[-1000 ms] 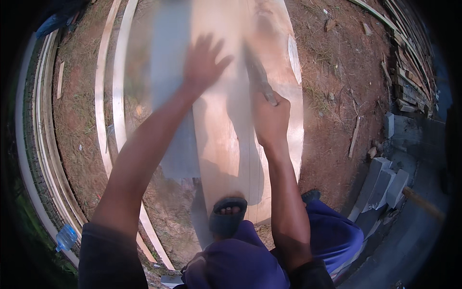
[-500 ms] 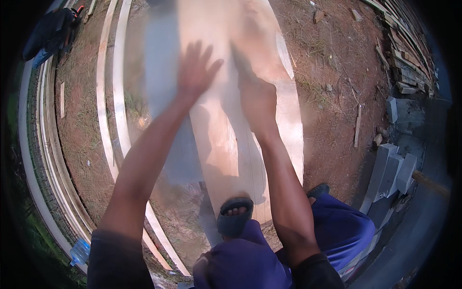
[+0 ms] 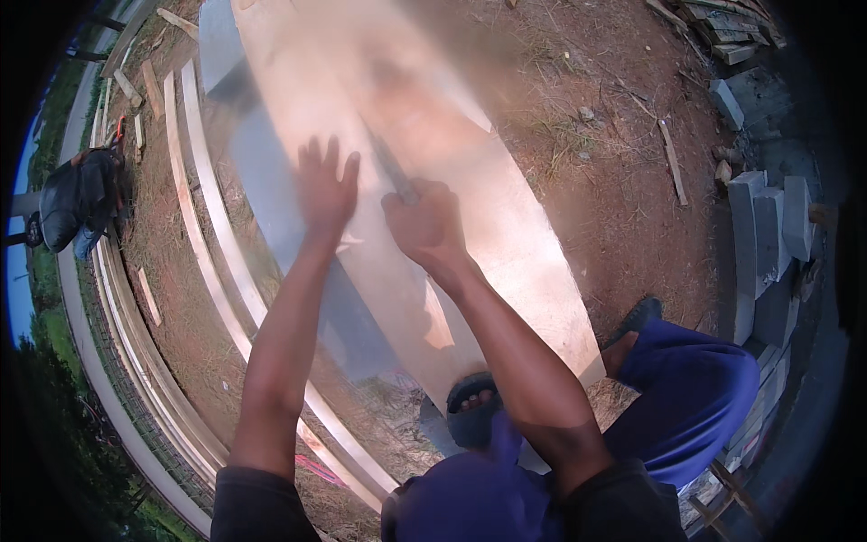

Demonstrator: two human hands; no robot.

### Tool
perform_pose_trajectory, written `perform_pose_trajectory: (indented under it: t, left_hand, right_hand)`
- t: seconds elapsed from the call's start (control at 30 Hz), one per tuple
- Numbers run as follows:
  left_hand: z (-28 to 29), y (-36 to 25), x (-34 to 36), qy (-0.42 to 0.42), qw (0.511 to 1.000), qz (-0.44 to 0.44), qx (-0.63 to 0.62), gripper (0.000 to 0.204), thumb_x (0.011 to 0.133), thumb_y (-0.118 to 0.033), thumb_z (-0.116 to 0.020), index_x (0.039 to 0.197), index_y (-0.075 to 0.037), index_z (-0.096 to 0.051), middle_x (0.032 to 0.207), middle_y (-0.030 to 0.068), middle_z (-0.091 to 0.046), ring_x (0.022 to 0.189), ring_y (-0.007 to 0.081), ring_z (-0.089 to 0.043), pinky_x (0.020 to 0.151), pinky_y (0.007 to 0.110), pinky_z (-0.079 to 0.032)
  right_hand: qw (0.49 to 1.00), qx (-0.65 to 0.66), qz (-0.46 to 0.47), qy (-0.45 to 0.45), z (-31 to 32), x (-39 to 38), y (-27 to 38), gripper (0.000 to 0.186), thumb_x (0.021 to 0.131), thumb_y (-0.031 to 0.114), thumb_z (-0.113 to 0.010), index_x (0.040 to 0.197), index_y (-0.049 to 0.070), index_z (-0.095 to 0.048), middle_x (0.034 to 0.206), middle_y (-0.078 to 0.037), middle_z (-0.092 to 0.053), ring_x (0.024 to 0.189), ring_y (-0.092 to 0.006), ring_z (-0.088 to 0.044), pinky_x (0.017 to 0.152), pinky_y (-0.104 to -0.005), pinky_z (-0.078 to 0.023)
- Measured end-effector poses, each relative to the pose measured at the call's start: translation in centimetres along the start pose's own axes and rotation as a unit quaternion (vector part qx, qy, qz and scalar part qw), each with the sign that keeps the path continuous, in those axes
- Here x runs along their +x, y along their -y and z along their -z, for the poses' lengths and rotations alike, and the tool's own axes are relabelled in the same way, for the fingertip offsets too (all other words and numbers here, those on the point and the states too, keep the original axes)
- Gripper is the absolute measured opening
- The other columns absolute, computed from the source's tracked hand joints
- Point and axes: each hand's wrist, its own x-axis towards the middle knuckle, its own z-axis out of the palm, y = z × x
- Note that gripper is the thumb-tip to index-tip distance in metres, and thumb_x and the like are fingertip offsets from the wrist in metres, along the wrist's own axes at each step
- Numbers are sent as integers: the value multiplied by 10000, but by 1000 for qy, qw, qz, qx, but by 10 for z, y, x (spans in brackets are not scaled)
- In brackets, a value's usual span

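Note:
A long pale wooden sheet (image 3: 519,244) lies lengthwise in front of me, above the ground. My left hand (image 3: 327,194) rests flat on it, fingers spread, with nothing in the grip. Closed in a fist, my right hand (image 3: 426,221) grips a narrow grey blade-like tool (image 3: 390,167) that points away from me along the sheet. Blur and glare hide its far end, and I cannot tell its exact kind. My sandalled foot (image 3: 471,402) is on the sheet's near end.
Long thin wood strips (image 3: 221,217) lie on the dirt to the left. Beyond them a person (image 3: 77,199) in dark clothes bends down. Grey concrete blocks (image 3: 759,235) stand at the right, near a pile of timber (image 3: 731,27).
The view has turned, so the sheet now slants toward the upper left. My right hand has come nearer to me, and its tool shows more clearly. My left hand stays flat.

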Motion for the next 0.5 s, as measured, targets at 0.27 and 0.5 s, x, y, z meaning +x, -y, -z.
perform_pose_trajectory:
  t: [0.27, 0.5]
  left_hand:
    - [5, 1, -3, 5, 1000, 7, -3, 583, 1010, -482, -538, 1458, -108, -550, 1576, 228, -390, 1490, 422, -303, 1198, 604, -210]
    - [-1, 0, -1, 10, 1000, 4, -8, 592, 997, -495, -563, 1448, -112, -559, 1565, 224, -410, 1486, 419, -311, 1198, 603, -214]
  right_hand:
    - [993, 78, -83, 7, 84, -176, -7, 205, 872, 112, -664, 758, -52, -616, 586, -125, -582, 575, -94, -559, 526, -330, -450]
    - [1000, -9, 12, 8, -3, 35, 2, 302, 828, 207, -645, 743, -78, -592, 614, -231, -610, 547, -274, -596, 591, -428, -495]
